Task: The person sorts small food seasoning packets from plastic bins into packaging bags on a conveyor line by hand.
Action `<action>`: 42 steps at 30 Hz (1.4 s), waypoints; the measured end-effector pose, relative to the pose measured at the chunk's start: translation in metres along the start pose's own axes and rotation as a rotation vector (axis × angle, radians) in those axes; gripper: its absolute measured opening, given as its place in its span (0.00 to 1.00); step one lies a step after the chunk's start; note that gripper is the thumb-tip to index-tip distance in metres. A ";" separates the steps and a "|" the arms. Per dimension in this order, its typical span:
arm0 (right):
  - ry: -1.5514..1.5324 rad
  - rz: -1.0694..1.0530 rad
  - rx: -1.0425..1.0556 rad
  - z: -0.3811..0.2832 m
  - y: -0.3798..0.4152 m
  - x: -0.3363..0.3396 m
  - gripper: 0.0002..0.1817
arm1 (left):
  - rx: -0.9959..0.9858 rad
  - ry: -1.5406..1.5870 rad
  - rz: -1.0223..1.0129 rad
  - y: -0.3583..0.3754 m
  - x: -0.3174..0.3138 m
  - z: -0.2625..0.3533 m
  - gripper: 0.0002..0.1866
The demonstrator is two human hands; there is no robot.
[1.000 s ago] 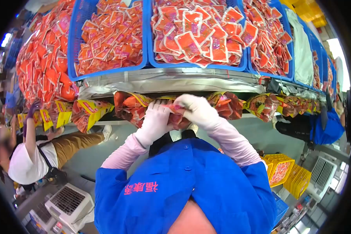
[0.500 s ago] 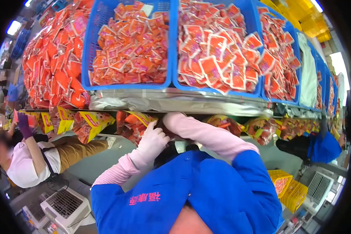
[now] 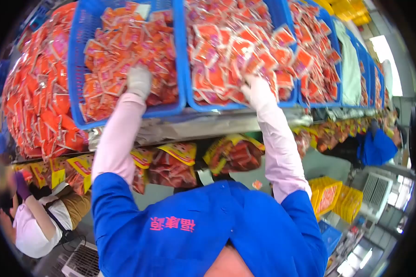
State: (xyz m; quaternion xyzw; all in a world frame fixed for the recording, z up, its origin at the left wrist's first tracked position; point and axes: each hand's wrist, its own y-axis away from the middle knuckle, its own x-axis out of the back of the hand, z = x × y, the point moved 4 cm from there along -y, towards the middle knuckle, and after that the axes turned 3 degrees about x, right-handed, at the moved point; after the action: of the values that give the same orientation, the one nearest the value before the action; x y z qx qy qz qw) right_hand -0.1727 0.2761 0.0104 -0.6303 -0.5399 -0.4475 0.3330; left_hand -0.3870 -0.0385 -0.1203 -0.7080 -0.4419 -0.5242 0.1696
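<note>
My left hand (image 3: 139, 83), in a white glove, reaches down into the left blue basket (image 3: 180, 69), which is filled with small red-orange sachets (image 3: 118, 51). Its fingertips are blurred and partly hidden against the pile. At the near edge of the neighbouring blue basket (image 3: 226, 107), my gloved right hand (image 3: 260, 93) has its fingers closed at a red sachet with pale edges (image 3: 250, 65). Below the baskets hang larger clear bags with yellow tops, among them one bag of red sachets (image 3: 173, 168) and another wide bag (image 3: 235, 157) between my arms.
A big heap of red packets (image 3: 41, 101) lies at the left. More blue baskets (image 3: 335, 64) run off to the right, one with a pale green cloth (image 3: 349, 64). Co-workers stand at the left (image 3: 44, 226) and right (image 3: 379, 147). Yellow crates (image 3: 326, 196) stand behind on the right.
Both hands have left the hanging bags and moved up and forward, the left to the left basket, the right to the one beside it. The view has shifted and tilted slightly.
</note>
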 end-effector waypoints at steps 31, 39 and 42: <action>-0.231 -0.333 0.282 -0.127 0.079 0.020 0.16 | 0.123 0.863 0.462 0.153 0.105 -0.019 0.08; -0.043 0.401 0.203 -0.035 -0.041 -0.058 0.15 | 0.347 0.609 -0.275 0.016 -0.043 -0.035 0.19; -0.272 0.201 0.005 -0.027 -0.031 -0.041 0.10 | 0.335 0.676 0.104 0.054 0.002 -0.058 0.16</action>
State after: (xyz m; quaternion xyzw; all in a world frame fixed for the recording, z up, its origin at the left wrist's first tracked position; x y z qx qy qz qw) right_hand -0.2094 0.2419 -0.0196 -0.7350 -0.5156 -0.3209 0.3015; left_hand -0.3778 -0.1077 -0.0839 -0.4790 -0.4042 -0.6393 0.4455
